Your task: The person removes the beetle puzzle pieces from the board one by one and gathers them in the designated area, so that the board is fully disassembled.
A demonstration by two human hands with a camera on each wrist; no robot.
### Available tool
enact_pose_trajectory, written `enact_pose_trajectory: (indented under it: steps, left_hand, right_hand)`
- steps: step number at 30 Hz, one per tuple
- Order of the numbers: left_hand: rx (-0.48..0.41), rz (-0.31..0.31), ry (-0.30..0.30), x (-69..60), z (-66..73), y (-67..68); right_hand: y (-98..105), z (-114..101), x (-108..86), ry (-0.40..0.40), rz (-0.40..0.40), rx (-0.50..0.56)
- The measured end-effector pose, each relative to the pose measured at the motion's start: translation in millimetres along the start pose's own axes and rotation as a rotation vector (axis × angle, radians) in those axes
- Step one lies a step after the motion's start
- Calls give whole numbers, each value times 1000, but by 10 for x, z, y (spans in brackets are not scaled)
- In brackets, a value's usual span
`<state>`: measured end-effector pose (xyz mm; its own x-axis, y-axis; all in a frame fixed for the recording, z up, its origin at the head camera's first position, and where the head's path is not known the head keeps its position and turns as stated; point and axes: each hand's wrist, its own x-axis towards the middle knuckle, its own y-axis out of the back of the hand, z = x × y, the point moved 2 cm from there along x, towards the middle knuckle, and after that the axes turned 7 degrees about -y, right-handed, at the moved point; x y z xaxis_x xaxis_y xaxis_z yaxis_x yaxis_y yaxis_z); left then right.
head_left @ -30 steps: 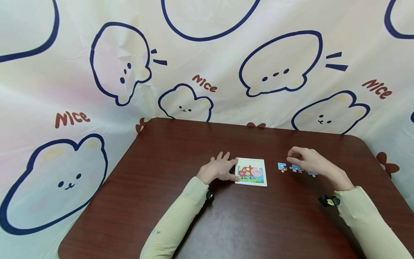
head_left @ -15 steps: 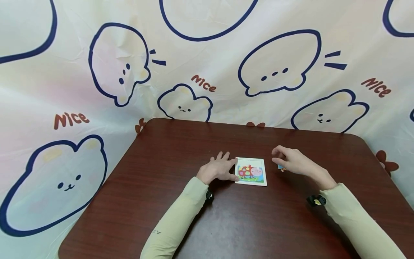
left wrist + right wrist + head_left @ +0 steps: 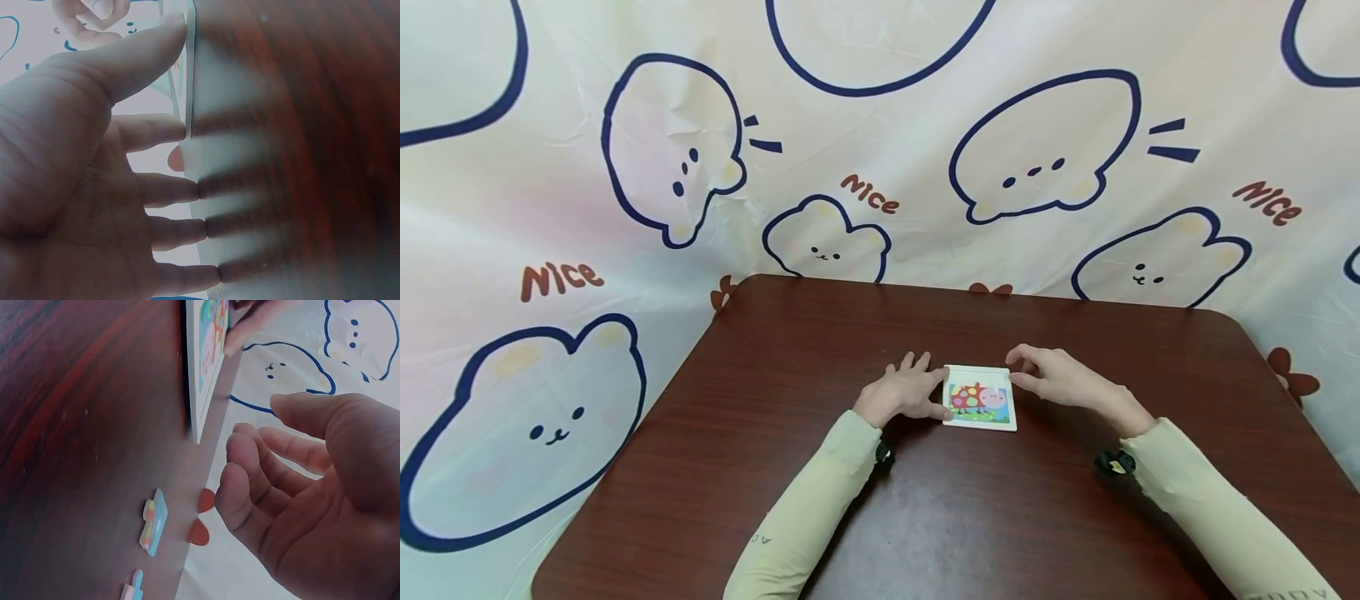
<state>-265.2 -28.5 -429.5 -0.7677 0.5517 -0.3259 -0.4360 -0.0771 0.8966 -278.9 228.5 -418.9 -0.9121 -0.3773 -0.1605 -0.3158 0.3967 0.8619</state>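
A white-framed jigsaw board with a picture of a red spotted animal with a pink face lies flat on the table. My left hand rests at its left edge, fingers spread, thumb and index finger touching the frame. Just off the board's upper right corner hovers my right hand. Its fingers are loosely bent, the thumb stands apart from them, and nothing is between. In the right wrist view, a blue jigsaw piece lies on the table near that hand, and part of another piece shows below. The right hand hides these pieces in the head view.
The dark brown wooden table has rounded far corners. Behind it hangs a pale cloth with cartoon bear outlines and the word "Nice". Black wrist cameras sit at both cuffs.
My right hand has moved left from over the loose jigsaw pieces to the board's upper right corner, covering the pieces from the head view. The left hand has stayed at the board's left edge.
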Motion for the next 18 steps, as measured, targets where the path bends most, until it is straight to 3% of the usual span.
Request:
enact_pose_trajectory:
  steps: [18]
  left_hand:
    - [27,-4,8,23,-6,-3]
  right_hand:
    - [-202,-282,154,75,-64,-32]
